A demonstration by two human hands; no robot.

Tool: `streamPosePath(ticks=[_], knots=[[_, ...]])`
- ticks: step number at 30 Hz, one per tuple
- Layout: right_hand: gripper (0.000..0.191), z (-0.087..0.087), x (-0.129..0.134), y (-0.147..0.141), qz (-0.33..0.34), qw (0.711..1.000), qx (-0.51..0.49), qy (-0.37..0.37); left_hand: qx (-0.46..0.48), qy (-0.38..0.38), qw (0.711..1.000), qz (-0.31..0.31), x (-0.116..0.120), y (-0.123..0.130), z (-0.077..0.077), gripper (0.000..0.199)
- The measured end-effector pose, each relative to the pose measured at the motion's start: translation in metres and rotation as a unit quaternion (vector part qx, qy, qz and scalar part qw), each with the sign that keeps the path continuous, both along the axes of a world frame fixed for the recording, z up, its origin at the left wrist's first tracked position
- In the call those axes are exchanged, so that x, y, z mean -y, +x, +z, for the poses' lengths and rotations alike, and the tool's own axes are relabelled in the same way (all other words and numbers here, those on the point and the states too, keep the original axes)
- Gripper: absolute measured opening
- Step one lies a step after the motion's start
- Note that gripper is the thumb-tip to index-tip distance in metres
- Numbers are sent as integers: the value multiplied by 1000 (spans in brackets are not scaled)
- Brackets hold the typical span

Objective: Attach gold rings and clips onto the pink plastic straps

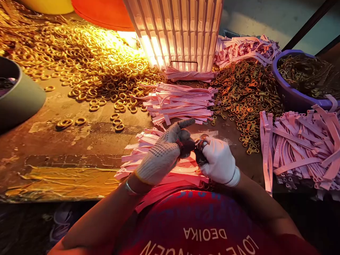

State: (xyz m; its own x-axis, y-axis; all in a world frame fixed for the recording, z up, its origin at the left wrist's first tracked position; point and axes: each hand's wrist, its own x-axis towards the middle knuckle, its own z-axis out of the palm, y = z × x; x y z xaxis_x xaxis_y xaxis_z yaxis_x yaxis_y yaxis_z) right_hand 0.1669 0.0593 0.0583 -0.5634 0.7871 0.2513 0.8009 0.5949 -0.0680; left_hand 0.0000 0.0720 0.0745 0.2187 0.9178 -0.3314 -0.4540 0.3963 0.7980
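Note:
My left hand (162,152), in a grey knitted glove with dark dots, is closed, its index finger stretched out to the right. My right hand (219,159), in a white glove, is closed in a pinch just beside it. Dark wrappings cover some fingertips of both hands. Between the fingertips there is something small that I cannot make out. Pink straps (143,145) lie in a pile under and around my hands, down to the table's front edge. Another bundle of pink straps (180,102) lies just beyond my hands.
Many gold rings (106,67) spread over the back left of the table (61,145). Small metal clasps (247,95) are heaped right of centre, near a purple basin (285,88). More pink straps (305,145) lie at right. A grey bucket (21,99) stands left, a ribbed panel (180,35) behind.

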Motion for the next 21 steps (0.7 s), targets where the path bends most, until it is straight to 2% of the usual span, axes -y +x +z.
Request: streamPosePath(ticks=[3, 5, 8, 9, 11, 13, 14, 15, 17, 18, 19, 21], knots=[[10, 6, -8, -4, -65, 998, 7, 1, -7, 12, 1000, 25, -14, 3, 5, 58], [13, 9, -14, -3, -77, 994, -8, -83, 4, 0, 1000, 26, -20, 6, 8, 53], [22, 9, -23, 7, -79, 972, -38, -217, 30, -20, 999, 1, -26, 11, 6, 49], [21, 6, -25, 11, -87, 970, -40, -225, 31, -18, 999, -11, -30, 13, 3, 50], [16, -1, -30, 20, -126, 972, -46, -190, 3, 12, 999, -42, -46, 18, -7, 48], [17, -11, -34, 29, -170, 971, -86, -147, -94, 94, 989, -72, -76, 23, -21, 38], [19, -16, -35, 32, -188, 966, -118, -132, -174, 152, 970, -81, -96, 25, -30, 31], [21, -20, -35, 35, -199, 960, -153, -123, -273, 222, 934, -68, -118, 27, -39, 25], [22, -27, -33, 38, -203, 948, -208, -132, -434, 321, 840, -55, -160, 31, -57, 16], [21, -30, -31, 39, -200, 942, -226, -148, -480, 338, 807, -61, -177, 33, -64, 12], [20, -32, -29, 40, -198, 936, -240, -167, -499, 346, 791, -73, -192, 36, -72, 8], [17, -36, -24, 42, -193, 924, -261, -203, -515, 347, 778, -92, -210, 41, -82, 10]])
